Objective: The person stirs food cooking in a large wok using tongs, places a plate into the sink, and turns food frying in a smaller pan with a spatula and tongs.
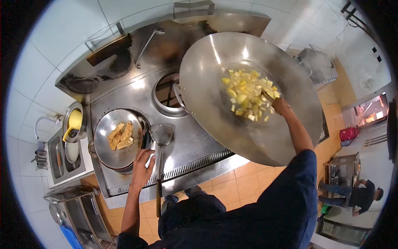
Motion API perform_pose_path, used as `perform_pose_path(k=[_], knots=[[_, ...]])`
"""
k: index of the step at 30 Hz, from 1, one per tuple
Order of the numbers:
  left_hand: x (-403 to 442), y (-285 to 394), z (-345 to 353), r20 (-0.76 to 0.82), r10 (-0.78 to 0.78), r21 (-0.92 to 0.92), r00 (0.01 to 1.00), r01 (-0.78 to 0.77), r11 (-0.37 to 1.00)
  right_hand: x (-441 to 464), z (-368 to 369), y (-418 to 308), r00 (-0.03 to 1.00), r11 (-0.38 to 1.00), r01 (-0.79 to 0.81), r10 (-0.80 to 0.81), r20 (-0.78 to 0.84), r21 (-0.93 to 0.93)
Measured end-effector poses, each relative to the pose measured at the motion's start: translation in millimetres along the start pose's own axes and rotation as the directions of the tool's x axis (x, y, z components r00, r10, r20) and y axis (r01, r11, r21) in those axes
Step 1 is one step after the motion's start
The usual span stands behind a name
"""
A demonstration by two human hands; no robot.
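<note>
A large steel wok [199, 74] holds pale yellow-green cubed pieces [244, 101] in shallow liquid. Over its right part reaches my right hand [282, 106], closed around a brown, wooden-looking utensil [268, 97] whose tip is among the cubes. My left hand [143, 166] is by the front of the stove, fingers curled at a shiny, light-coloured piece that I cannot make out. Just right of it a wok spatula [161, 135] lies on the stovetop, its wooden handle jutting past the front edge. Left of that hand, a smaller metal pan [103, 143] contains golden-brown fried pieces [120, 136].
A round burner opening [168, 93] lies between the pans, with a tap [147, 45] behind. At left are a yellow ladle [74, 120] in a metal pot and a sink [58, 157]. A wheeled-looking metal cabinet [85, 211] stands lower left. Another person [358, 195] stands far right.
</note>
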State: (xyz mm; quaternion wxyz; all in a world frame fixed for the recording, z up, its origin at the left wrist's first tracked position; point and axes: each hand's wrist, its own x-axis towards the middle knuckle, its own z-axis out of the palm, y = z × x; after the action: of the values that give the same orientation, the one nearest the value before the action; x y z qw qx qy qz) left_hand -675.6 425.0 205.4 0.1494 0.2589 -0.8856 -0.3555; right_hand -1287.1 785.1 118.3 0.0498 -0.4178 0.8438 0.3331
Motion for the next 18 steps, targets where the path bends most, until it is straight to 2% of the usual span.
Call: perform_pose_path(k=[2, 4, 5, 7, 9, 10, 11, 13, 15, 17, 18], knots=[[-8, -1, -7, -0.029, -0.009, 0.035, 1.0, 0.01, 0.999, 29, -31, -27, 0.988, 1.0, -0.02, 0.023, -0.154, 0.022], [-14, 0, -16, -0.061, -0.034, 0.055, 0.998, 0.037, 0.998, 47, -58, -48, 0.949, 0.958, 0.158, -0.214, -0.23, -0.241], [-16, 2, -20, -0.066, -0.055, 0.058, 0.996, 0.059, 0.997, 59, -86, -60, 0.975, 0.946, 0.219, -0.22, 0.022, -0.237], [-19, 0, -25, -0.072, -0.086, 0.055, 0.994, 0.09, 0.994, 77, -96, -76, 0.991, 0.981, 0.128, -0.122, -0.051, 0.145], [-21, -5, -23, -0.075, -0.102, 0.036, 0.992, 0.105, 0.994, 68, -108, -86, 0.975, 0.961, 0.208, -0.188, -0.122, 0.184], [-20, -9, -21, -0.075, -0.091, 0.03, 0.993, 0.094, 0.995, 44, -135, -95, 0.935, 0.945, 0.326, -0.318, -0.155, 0.027], [-20, -13, -18, -0.075, -0.08, 0.024, 0.994, 0.082, 0.996, 23, -148, -99, 0.941, 0.919, 0.33, -0.3, -0.157, 0.218], [-17, -14, -14, -0.065, -0.059, 0.012, 0.996, 0.06, 0.998, -19, -177, -107, 0.951, 0.758, 0.308, -0.264, -0.162, 0.575], [-12, -14, -11, -0.045, -0.042, 0.003, 0.998, 0.042, 0.999, -63, -199, -104, 0.973, 0.718, 0.186, -0.232, -0.022, 0.67], [-6, -10, -9, -0.032, -0.055, -0.037, 0.998, 0.054, 0.998, -94, -212, -99, 0.975, 0.667, -0.017, -0.155, 0.16, 0.745], [-4, -8, -9, -0.024, -0.064, -0.055, 0.998, 0.062, 0.997, -98, -191, -89, 0.976, 0.69, 0.05, -0.188, 0.112, 0.723]])
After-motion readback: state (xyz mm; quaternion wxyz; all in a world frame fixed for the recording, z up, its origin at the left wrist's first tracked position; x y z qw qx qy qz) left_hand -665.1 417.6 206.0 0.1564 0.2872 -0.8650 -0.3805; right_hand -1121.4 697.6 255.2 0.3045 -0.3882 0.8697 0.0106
